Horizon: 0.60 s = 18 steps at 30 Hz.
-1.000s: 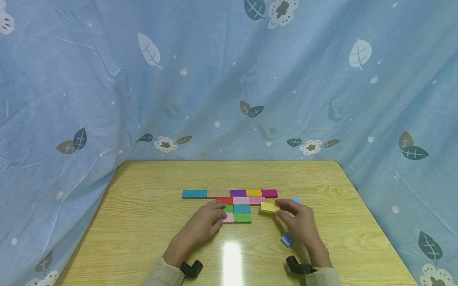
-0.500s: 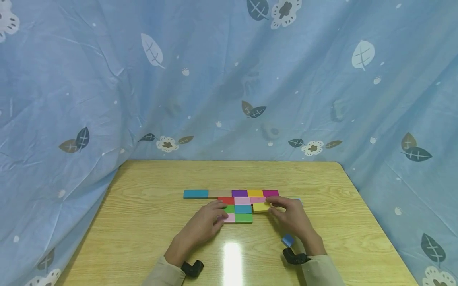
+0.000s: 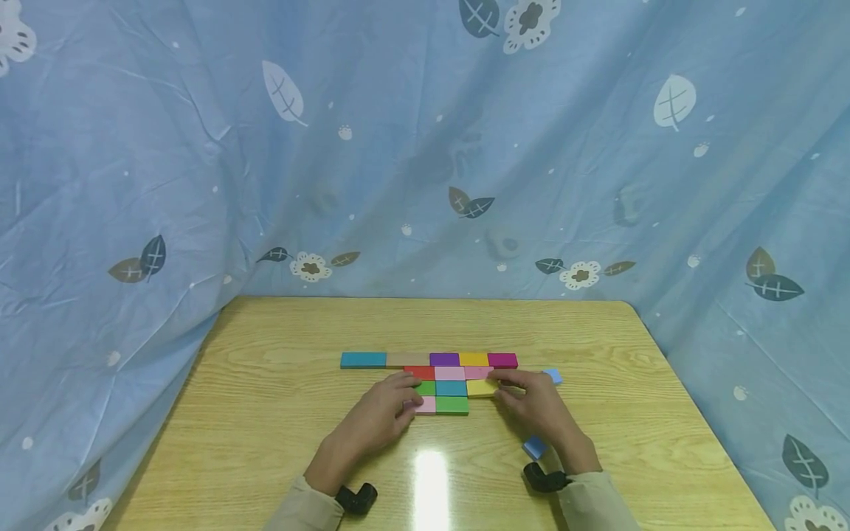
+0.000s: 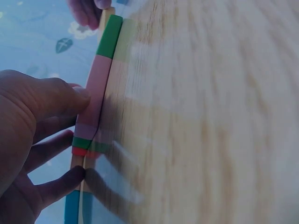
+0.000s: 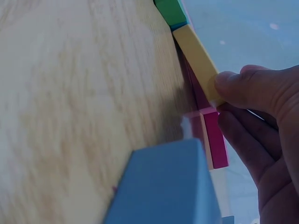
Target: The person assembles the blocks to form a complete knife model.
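Note:
Flat coloured blocks lie in stepped rows on the table. My right hand (image 3: 541, 405) pinches the right end of a yellow block (image 3: 480, 388) between thumb and fingers, its left end against a teal block (image 3: 451, 388) in the second row from the front. In the right wrist view, this yellow block (image 5: 198, 60) slants a little beside the green block (image 5: 171, 11). My left hand (image 3: 375, 413) rests at the rows' left end, partly covering a green block and a light pink block (image 3: 426, 405). The left wrist view has my thumb on the pink block (image 4: 99, 79), other fingers spread along the row ends.
The back row holds a long teal block (image 3: 363, 360), a tan block (image 3: 406, 360), then purple, orange-yellow and magenta (image 3: 502, 360) ones. Loose blue blocks lie near my right hand, one in front (image 3: 534, 447) and one behind (image 3: 553, 376). A patterned blue curtain (image 3: 425, 147) hangs behind the table.
My right hand has moved left with the yellow block and lowered it beside the teal one, under the pink block's row. My left hand has stayed at the rows' left end.

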Tool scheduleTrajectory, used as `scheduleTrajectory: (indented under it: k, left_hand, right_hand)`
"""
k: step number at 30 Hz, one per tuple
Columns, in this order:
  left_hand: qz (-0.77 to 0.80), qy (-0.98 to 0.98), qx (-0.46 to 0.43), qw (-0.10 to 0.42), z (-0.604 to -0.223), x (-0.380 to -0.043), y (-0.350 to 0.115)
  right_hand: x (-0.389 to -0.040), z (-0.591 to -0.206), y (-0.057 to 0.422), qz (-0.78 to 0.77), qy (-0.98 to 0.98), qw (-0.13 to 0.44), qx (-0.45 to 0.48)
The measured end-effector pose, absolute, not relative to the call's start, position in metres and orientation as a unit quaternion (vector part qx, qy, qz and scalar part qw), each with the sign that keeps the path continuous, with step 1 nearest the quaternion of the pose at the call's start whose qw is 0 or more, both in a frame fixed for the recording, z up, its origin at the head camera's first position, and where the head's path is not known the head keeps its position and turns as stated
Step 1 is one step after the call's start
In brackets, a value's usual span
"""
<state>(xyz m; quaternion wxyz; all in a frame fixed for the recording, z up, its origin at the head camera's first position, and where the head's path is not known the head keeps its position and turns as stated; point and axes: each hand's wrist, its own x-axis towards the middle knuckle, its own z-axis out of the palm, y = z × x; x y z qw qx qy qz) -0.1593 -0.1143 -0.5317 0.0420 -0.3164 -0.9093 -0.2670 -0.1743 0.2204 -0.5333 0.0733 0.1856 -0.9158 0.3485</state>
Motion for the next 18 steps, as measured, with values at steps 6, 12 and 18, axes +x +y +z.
scheduleTrajectory:
  k: [6,12,18]
  left_hand:
    - [-0.259,-0.913,-0.313,0.038,-0.5314,-0.1601,-0.1143]
    - [-0.258,-0.915,-0.310,0.035,-0.5317,-0.1603,-0.1144]
    - [-0.258,-0.914,-0.310,0.033,-0.5324,-0.1605,-0.1146]
  right_hand:
    - [-0.1739,-0.5352,0.2204,0.351,-0.914,0.080,0.187]
    - [-0.1748,-0.5336,0.2200,0.343,-0.916,0.075,0.192]
    - [-0.1761,-0.5334,0.2195,0.340,-0.917,0.070,0.194]
